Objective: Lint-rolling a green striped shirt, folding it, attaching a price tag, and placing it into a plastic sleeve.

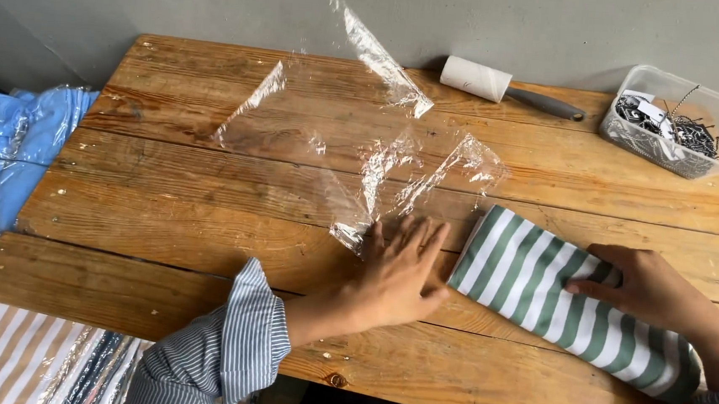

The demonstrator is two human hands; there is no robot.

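A folded green-and-white striped garment (531,281) lies on the wooden table (168,172) at the right. My right hand (645,285) rests on top of it, fingers pressing the cloth. My left hand (401,272) lies flat with fingers apart beside the garment's left end, on the near edge of a clear plastic bag (363,143) that spreads across the table's middle. The bag's mouth faces the garment's end.
A lint roller (502,85) lies at the table's back edge. A clear plastic box (685,124) of small dark metal pieces stands at the back right. Bagged blue garments (18,144) sit to the left, striped bagged ones (20,355) at the lower left.
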